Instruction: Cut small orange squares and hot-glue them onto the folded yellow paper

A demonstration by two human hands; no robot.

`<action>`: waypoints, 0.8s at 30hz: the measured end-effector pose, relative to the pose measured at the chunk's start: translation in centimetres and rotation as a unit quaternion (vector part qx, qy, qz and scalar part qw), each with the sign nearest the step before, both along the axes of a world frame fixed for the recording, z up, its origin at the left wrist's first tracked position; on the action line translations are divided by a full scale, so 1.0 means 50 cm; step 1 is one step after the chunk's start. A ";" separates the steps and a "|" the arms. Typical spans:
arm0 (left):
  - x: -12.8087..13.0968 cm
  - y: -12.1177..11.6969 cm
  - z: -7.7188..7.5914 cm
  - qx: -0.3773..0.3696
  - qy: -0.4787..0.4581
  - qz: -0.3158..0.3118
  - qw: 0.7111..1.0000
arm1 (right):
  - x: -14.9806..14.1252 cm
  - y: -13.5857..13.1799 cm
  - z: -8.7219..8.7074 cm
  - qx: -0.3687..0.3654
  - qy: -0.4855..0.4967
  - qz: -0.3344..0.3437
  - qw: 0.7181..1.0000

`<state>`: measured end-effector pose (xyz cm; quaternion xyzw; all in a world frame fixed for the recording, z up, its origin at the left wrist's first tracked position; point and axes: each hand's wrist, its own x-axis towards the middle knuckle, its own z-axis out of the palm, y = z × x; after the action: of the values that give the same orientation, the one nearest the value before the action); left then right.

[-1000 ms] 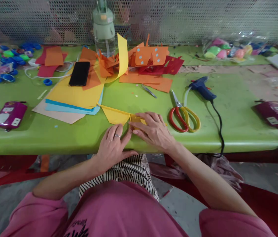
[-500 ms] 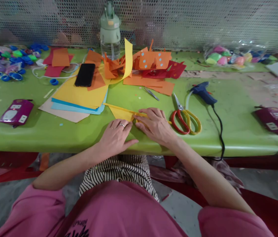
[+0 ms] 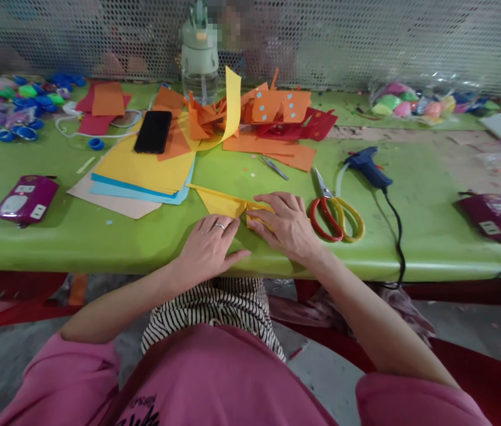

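A folded piece of yellow paper [image 3: 224,204] lies on the green tabletop near its front edge, with a narrow fold along its far side. My left hand [image 3: 209,244], a ring on one finger, rests flat with its fingertips on the paper's near edge, thumb stretched out to the right. Over the paper's right part is my right hand [image 3: 283,225], its thumb and fingers closed on a fold there. That hand hides part of the paper. Just right of it lie scissors [image 3: 325,204] with one red and one yellow handle.
A stack of coloured paper [image 3: 144,168] carries a black phone [image 3: 153,132]. Orange cut paper [image 3: 281,106] and a water bottle [image 3: 199,59] stand behind. Tweezers [image 3: 275,168] lie ahead; a corded blue glue gun [image 3: 368,165] is at right. Purple boxes [image 3: 26,200] sit at both sides.
The fingers of my right hand have shifted slightly on the yellow paper, and a raised fold now shows between my hands. My left hand stays almost where it was.
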<state>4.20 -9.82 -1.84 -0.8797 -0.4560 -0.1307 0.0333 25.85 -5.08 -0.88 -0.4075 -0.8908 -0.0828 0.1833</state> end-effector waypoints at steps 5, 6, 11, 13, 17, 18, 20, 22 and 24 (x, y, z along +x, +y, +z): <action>-0.001 0.000 -0.002 0.016 -0.004 -0.008 1.000 | 0.000 0.003 0.002 0.004 0.012 0.011 1.000; -0.001 0.000 -0.002 0.017 -0.004 -0.009 1.000 | 0.000 0.003 0.001 0.003 0.014 0.014 1.000; -0.001 -0.002 -0.004 0.020 0.003 -0.009 1.000 | -0.005 0.005 0.000 0.004 0.008 0.023 1.000; 0.000 -0.003 -0.003 0.022 0.006 -0.008 1.000 | -0.006 0.005 0.001 0.016 0.001 0.019 1.000; 0.000 -0.004 -0.001 0.027 0.000 -0.011 1.000 | -0.005 0.006 0.004 0.023 -0.001 0.010 1.000; 0.000 -0.004 -0.001 0.029 -0.001 -0.012 0.999 | -0.005 0.005 0.004 0.021 -0.001 0.014 1.000; 0.000 -0.004 -0.001 0.035 -0.001 -0.011 0.999 | -0.004 0.004 0.003 0.022 -0.002 0.026 0.999; 0.000 -0.004 -0.001 0.037 0.001 -0.009 0.999 | -0.003 0.003 0.000 0.024 -0.001 0.033 0.999; 0.000 -0.004 0.000 0.035 0.003 -0.009 0.999 | -0.001 0.000 -0.001 0.018 0.002 0.028 0.999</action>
<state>4.21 -10.03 -1.86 -0.8824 -0.4431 -0.1447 0.0644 25.80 -5.07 -0.94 -0.3788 -0.8999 -0.0929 0.1950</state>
